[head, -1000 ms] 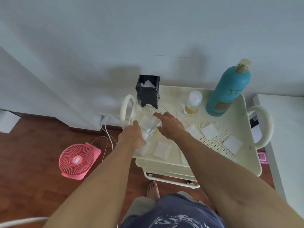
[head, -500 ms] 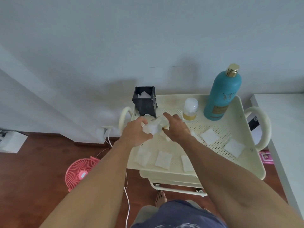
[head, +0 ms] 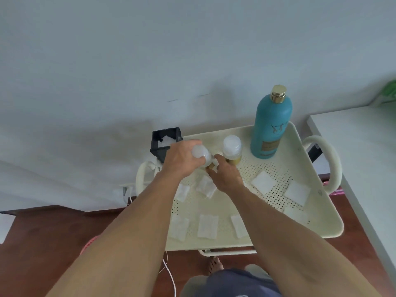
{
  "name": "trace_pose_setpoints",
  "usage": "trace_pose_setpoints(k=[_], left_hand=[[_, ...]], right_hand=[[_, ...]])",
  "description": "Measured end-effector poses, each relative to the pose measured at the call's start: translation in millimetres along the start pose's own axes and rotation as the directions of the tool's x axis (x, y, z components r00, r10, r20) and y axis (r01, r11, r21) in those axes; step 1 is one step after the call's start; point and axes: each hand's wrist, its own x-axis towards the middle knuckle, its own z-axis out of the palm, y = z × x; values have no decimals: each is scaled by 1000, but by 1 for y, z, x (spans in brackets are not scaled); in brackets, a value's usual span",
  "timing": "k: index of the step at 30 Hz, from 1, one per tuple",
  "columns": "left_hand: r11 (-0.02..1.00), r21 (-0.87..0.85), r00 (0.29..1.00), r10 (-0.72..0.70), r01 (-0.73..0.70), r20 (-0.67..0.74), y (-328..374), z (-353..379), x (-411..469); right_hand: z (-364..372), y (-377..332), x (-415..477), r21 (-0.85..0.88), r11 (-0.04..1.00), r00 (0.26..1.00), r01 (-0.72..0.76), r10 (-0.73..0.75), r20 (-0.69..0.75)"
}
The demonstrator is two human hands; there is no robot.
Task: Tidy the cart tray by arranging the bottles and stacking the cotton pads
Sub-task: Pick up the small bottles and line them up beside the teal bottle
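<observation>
So the person's left hand (head: 182, 160) is wrapped around a small clear bottle (head: 201, 154) with a frosted white cap, holding it roughly upright over the back left part of the cream cart tray (head: 317, 213). The right hand (head: 226, 175) is right up against the bottle's lower end, fingers loosely curled and touching it; can't really tell if it's gripping. Just beside it on the right stands a second small bottle (head: 231, 150) with yellowish liquid, and next to that a tall teal bottle (head: 270, 127) with a gold cap in the back corner. White cotton pads are scattered flat all over the perforated tray, like one (head: 262, 182) toward the right and another (head: 207, 226) near the front edge, none stacked. A black box (head: 165, 144) sits at the tray's back left corner.
</observation>
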Motion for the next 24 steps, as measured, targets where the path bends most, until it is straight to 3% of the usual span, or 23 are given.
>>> trace_pose_setpoints(k=[8, 18, 24], left_hand=[[993, 85, 997, 72, -76, 40, 13, 5, 28], [995, 28, 993, 96, -98, 69, 5, 3, 29], [987, -36, 985, 153, -156, -79, 15, 3, 10]], right_hand=[[9, -4, 9, -31, 995, 995, -90, 88, -55], [-1, -9, -3, -52, 989, 985, -139, 133, -111], [-17, 2, -25, -78, 990, 978, -115, 100, -181]])
